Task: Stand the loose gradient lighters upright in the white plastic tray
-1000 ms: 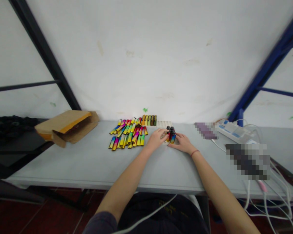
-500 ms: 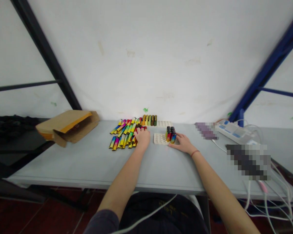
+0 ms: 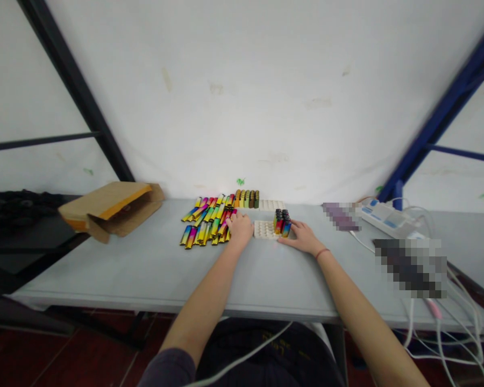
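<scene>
My left hand is at the right edge of a loose pile of shiny multicoloured tubes, its fingers curled together near a red-pink end; they seem to pinch one tube, mostly hidden by the hand. To its right lies a white tray with rows of round cells. Several dark-topped tubes stand upright in the tray's right end. My right hand rests against that end, thumb along the front edge and fingers stretched out beside the upright tubes.
Behind, a second white tray holds upright gold-topped tubes at its left. A cardboard box lies open on the left of the grey table. On the right are a power strip, cables and two blurred-out items.
My left hand has shifted a little to the right, away from the pile and closer to the front tray. My right hand and the upright tubes have stayed put.
</scene>
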Demonstrator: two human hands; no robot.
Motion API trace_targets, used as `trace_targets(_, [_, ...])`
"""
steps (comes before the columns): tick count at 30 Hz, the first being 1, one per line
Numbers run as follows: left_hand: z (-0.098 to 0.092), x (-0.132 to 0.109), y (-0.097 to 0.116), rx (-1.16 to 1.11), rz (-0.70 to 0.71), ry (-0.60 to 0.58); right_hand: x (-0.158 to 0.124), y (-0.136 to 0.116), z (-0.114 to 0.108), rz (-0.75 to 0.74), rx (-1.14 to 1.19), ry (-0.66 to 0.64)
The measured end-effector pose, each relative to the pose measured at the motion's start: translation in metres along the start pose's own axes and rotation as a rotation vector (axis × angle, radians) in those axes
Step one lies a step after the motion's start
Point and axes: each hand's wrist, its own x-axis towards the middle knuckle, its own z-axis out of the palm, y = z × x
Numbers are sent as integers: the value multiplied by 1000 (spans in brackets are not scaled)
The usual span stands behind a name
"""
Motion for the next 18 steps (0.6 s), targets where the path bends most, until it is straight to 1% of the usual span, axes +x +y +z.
trace_targets(5, [5,1,1,-33,7,-3,0,-1,-1,-7,2,-8])
trace_targets(8, [6,4,1,-106,3,56,1,0,-1,-11,5,-7])
trace_targets(10, [7,8,1,-243,14,121,1,0,-1,-16,8,-4])
trace_targets(12, [9,14,0,-430,19,178,1,0,-1,-22,10,-3])
trace_targets(15, [15,23,-1,-713,-15,191,1,0,-2,-25,5,-8])
trace_targets(18, [23,29,-2,-922,-40,197,1,0,-2,-22,6,-8])
